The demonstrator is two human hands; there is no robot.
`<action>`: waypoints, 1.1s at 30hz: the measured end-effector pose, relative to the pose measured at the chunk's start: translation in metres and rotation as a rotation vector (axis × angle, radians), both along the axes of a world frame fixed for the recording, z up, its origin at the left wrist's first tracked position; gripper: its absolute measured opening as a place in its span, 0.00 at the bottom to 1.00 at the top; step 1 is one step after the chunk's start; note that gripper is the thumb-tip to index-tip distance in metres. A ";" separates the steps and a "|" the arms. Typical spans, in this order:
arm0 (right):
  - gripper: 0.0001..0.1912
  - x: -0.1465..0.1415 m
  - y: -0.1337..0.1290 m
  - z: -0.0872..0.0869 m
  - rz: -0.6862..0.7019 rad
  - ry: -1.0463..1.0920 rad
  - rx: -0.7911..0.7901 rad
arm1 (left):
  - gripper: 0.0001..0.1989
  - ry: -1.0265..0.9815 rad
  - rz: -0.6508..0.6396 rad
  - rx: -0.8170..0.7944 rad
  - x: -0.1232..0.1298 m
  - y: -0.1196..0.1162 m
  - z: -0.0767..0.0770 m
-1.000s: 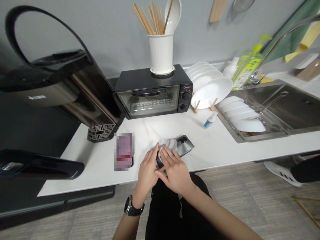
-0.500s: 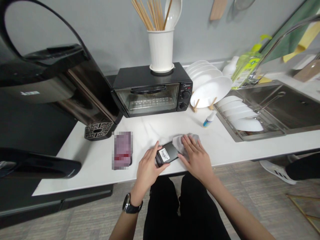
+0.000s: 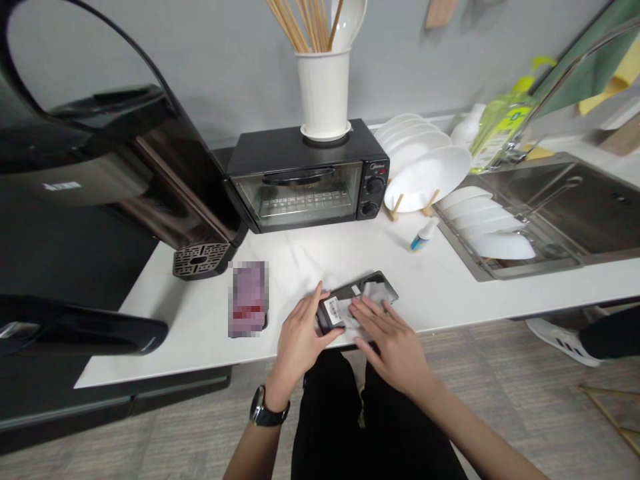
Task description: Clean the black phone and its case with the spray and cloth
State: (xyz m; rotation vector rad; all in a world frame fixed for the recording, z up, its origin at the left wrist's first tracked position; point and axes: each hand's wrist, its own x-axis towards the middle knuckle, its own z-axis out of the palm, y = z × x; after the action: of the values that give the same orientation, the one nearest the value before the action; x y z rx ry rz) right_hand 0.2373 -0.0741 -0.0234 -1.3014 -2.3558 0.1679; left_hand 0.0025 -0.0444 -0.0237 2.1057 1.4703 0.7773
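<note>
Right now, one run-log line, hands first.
left hand: holds labelled end of dark device | right hand: flat on grey cloth over device | nearby: small bottle on counter

Location type: kitchen area. Indicators: a toaster oven (image 3: pixel 308 180) on a white table (image 3: pixel 200 347); white plates (image 3: pixel 427 179) upright in a wooden rack (image 3: pixel 395 208); a stainless steel sink (image 3: pixel 590 207); a dish soap pump bottle (image 3: pixel 505 127) behind it; chopsticks (image 3: pixel 310 25) in a white holder (image 3: pixel 324 93).

Fairly bright, even light; soft shadows on white counter (image 3: pixel 295 257); slight blur; edges stretched
</note>
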 end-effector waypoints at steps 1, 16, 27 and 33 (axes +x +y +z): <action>0.28 0.010 0.006 -0.002 -0.054 -0.014 0.020 | 0.57 -0.003 0.002 0.004 0.000 0.001 0.000; 0.30 -0.074 -0.002 -0.001 -0.002 0.090 -0.026 | 0.47 0.060 -0.004 0.038 -0.003 -0.003 -0.003; 0.32 0.024 0.038 -0.006 -0.255 -0.026 0.065 | 0.54 0.031 0.005 0.037 0.003 0.004 0.001; 0.34 -0.061 0.034 -0.005 -0.077 0.051 0.009 | 0.45 0.065 0.000 0.049 0.000 0.000 -0.002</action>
State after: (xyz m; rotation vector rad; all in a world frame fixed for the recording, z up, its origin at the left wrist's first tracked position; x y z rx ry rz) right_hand 0.1766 -0.0397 -0.0282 -1.3652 -2.2572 0.1651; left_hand 0.0027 -0.0442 -0.0255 2.1860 1.4997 0.7584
